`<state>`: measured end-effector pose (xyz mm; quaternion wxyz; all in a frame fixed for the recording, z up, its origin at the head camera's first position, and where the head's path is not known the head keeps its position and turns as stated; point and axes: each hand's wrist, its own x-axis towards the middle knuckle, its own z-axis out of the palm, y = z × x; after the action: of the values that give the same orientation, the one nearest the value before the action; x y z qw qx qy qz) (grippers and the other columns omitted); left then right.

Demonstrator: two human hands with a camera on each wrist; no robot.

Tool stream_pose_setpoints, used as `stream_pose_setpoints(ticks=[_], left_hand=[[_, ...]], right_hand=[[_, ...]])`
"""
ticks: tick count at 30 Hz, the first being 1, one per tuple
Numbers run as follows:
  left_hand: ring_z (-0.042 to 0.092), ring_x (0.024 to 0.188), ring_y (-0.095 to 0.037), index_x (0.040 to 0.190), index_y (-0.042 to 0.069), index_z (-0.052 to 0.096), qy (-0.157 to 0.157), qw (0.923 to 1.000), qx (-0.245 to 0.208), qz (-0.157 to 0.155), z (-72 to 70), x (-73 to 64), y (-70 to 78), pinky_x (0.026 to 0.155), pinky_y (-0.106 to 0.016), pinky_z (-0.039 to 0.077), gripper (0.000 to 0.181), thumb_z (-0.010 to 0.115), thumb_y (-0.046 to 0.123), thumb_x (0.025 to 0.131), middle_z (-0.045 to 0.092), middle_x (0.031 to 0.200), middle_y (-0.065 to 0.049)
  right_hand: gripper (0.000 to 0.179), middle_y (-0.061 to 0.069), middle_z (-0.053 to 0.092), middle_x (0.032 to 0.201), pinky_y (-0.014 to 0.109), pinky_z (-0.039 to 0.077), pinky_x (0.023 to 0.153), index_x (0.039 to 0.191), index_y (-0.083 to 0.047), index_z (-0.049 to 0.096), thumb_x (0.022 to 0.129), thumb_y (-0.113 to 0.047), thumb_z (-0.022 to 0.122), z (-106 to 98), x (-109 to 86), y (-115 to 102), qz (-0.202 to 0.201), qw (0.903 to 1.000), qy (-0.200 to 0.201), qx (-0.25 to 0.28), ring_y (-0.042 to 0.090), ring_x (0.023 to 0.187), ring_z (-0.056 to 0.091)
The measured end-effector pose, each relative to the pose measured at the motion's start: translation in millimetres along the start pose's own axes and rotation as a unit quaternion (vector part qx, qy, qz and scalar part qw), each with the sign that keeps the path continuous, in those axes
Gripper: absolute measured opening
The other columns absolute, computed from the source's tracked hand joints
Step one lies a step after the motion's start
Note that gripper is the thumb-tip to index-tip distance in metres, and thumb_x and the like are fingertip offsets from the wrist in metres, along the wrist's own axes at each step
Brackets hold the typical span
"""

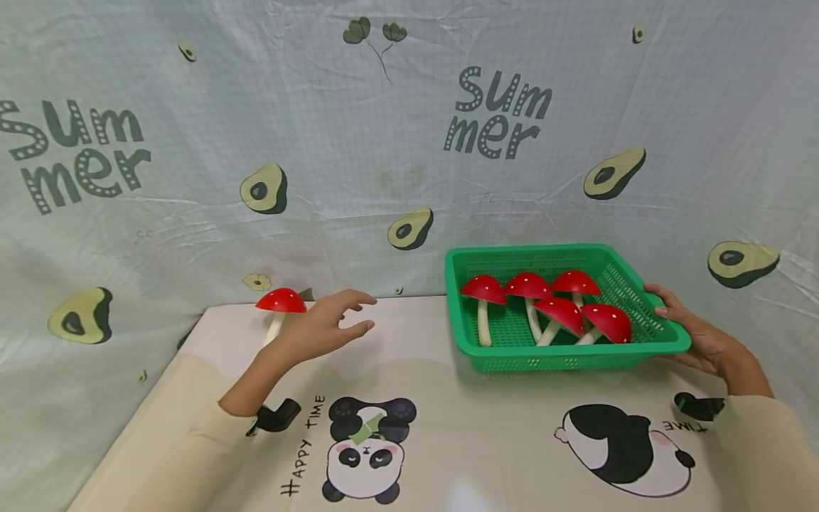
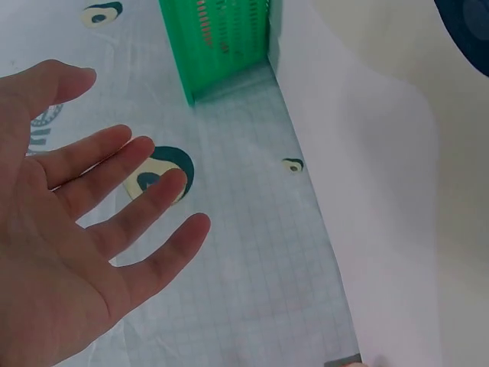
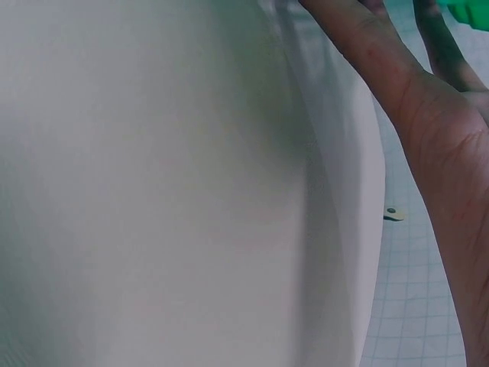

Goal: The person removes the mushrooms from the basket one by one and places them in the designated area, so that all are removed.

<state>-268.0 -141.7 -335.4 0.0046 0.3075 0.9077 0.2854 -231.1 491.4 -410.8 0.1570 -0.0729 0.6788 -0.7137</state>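
Cream sleeves point(image 1: 198, 455) were seen nearest, laid over a pale tabletop point(image 1: 499, 441) printed with black-and-white pandas point(image 1: 366, 469), and a black strap point(image 1: 279, 416) was shown at the left wrist. Beyond the left sleeve, the left hand point(image 1: 323, 323) was held over the tabletop with its fingers loosely parted and slightly bent; nothing was gripped by it, as was confirmed in the left wrist view. By the right hand point(image 1: 707, 348), the right end of a green rectangular basket of perforated plastic point(image 1: 453, 306) was held, with fingertips laid on the rim; whether the basket was lifted clear of the tabletop could not be told. Inside it, five cream-stalked mushrooms with red, white-dotted dome caps point(image 1: 559, 314) were grouped, and bare floor was left visible at its near left corner. A sixth mushroom of the same kind point(image 1: 282, 301) was found well apart from the basket, its lower stalk hidden behind the left hand and wrist, so contact could not be judged. By count, then, five of the six in view were contained and one was not; whether filling or emptying was under way could not be decided. Farthest off, a pale fabric backdrop point(image 1: 384, 142) was hung, printed with avocados and lettering.
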Motion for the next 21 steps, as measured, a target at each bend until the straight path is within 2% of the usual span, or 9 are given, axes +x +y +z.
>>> stream_pose_setpoints(ticks=[6, 14, 21], left_hand=[[0.059, 0.125, -0.032, 0.14, 0.011, 0.057, -0.011, 0.9998, -0.014, 0.01, 5.3, 1.4, 9.1, 0.099, -0.052, 0.052, 0.046, 0.066, 0.027, 0.098, 0.061, 0.138, -0.008], [0.06, 0.124, -0.027, 0.138, 0.014, 0.058, -0.021, 0.9975, -0.036, 0.057, 21.0, 13.1, 29.4, 0.101, -0.049, 0.052, 0.042, 0.067, 0.024, 0.098, 0.062, 0.137, -0.002], [0.06, 0.12, -0.022, 0.137, 0.014, 0.059, -0.035, 0.9942, -0.027, 0.098, 30.9, 24.8, 50.3, 0.099, -0.04, 0.052, 0.041, 0.067, 0.022, 0.098, 0.062, 0.135, 0.0]], right_hand=[[0.044, -0.012, 0.05, 0.124, 0.037, 0.06, 0.084, 0.147, -0.05, 0.02, 0.111, -0.027, 0.03, -1, 0.1, 2, 0.0, 0.9998, -0.002, -0.019, 0.015, 0.101, 0.066], [0.044, -0.01, 0.053, 0.125, 0.038, 0.06, 0.084, 0.147, -0.048, 0.021, 0.112, -0.021, 0.026, -6, -0.8, 6, -0.016, 0.9987, -0.039, 0.028, 0.017, 0.103, 0.067], [0.044, -0.011, 0.052, 0.126, 0.038, 0.06, 0.084, 0.146, -0.046, 0.02, 0.112, -0.021, 0.026, -5, 1.3, 3, -0.021, 0.9986, -0.042, 0.024, 0.016, 0.103, 0.067]])
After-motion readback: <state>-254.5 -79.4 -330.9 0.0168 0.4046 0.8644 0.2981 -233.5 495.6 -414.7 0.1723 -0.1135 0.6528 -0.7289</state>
